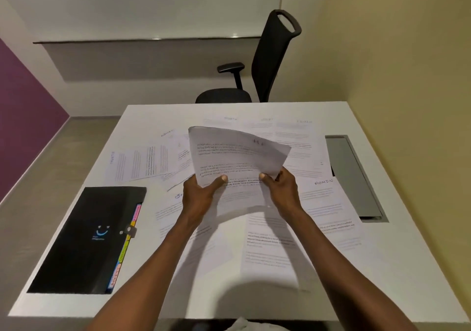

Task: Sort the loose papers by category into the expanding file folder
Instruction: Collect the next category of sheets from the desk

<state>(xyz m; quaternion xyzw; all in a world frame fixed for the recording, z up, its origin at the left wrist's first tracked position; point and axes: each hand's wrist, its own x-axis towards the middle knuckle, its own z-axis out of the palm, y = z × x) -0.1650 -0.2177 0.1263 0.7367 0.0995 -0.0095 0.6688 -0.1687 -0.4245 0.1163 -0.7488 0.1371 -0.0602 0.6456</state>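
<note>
Head view, both hands [201, 193] [281, 190] pinching bowed printed sheet [237, 157], black folder [91, 239] closed

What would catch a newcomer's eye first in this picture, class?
Both hands, left hand and right hand, hold up a curling printed sheet over the middle of the white table. A closed black expanding folder lies at the left, loose papers scattered around.

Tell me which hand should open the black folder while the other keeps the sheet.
Left, probably. The folder lies closed on the table's left side, nearer the left hand. Both hands pinch the sheet now; the right hand could hold it alone without crossing over.
</note>
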